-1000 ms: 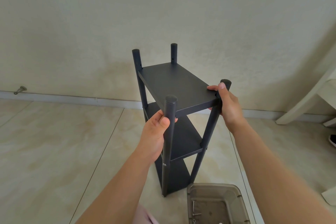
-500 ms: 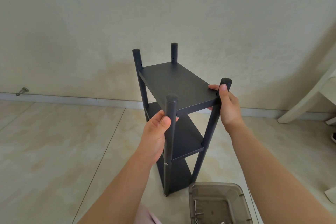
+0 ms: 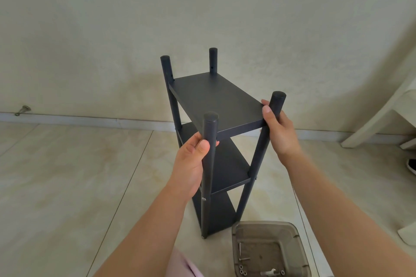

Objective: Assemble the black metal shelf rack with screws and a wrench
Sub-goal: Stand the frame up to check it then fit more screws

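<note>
We've got a shelf rack (image 3: 216,101) in matt black metal, with smooth posts and a slightly grainy top panel. The floor (image 3: 67,186) looks like glossy beige marble-pattern tile, and the wall (image 3: 202,7) is matt, a bit rough. The little bin (image 3: 267,252) is smoky translucent plastic with shiny metal screws (image 3: 242,272) inside.

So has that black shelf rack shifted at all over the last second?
No. The shelf rack keeps its place against the baseboard behind it; both hands hold its near posts as before. The slight shift in view looks like head motion.
</note>
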